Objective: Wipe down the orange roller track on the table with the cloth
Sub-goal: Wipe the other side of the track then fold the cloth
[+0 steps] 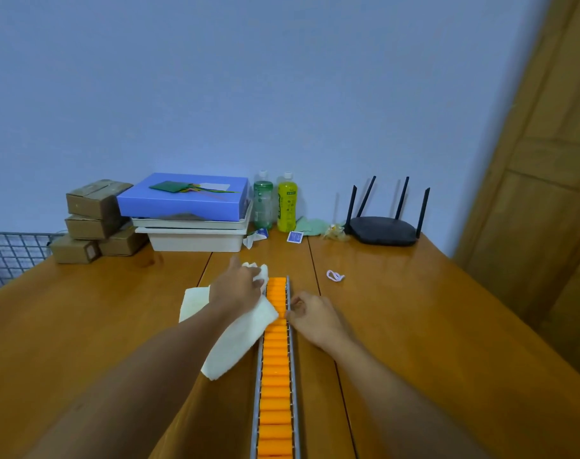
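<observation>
Wooden table (414, 326): roller track (275, 376), cloth (239, 339), router (384, 230).

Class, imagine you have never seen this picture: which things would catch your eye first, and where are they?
The bright orange roller track runs down the table's middle. The left hand presses a white cloth against its far end, the right hand steadying the rail. A black router stands by the wall.

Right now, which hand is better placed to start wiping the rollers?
The left hand. It already presses the cream cloth against the far end of the orange roller track. The right hand holds no cloth; its fingers rest at the track's metal side rail, steadying it.
</observation>
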The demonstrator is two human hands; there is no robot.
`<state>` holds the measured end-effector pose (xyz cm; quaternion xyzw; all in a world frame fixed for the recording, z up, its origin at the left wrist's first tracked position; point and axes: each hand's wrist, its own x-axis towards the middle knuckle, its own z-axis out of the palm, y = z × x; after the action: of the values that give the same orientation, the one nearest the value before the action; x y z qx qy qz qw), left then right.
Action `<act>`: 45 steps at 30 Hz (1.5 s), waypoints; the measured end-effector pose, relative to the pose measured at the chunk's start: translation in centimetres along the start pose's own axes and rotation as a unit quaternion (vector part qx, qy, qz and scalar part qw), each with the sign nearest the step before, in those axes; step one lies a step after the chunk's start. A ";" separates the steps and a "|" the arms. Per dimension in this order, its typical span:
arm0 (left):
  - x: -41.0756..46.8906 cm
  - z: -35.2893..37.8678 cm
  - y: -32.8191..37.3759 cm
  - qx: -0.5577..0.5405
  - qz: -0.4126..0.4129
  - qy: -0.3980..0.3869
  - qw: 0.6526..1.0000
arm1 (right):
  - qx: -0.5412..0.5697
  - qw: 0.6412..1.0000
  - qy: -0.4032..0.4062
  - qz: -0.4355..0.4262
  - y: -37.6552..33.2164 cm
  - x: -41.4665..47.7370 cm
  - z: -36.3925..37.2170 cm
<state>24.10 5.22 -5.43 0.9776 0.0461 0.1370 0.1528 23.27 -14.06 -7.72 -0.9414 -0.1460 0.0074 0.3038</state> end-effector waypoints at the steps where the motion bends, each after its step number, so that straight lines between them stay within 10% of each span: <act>1: 0.1 0.4 -0.1 -0.002 -0.003 -0.003 1.000 | 0.002 1.000 -0.001 -0.004 0.2 0.1 0.3; 45: -10.1 -1.4 0.8 0.020 0.002 -0.075 0.997 | 0.010 1.000 0.010 0.008 -0.6 -10.1 0.6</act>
<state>14.12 3.54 -6.50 0.9881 0.0358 0.0625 0.1359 13.37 -16.06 -8.66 -0.9395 -0.1351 0.0025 0.3148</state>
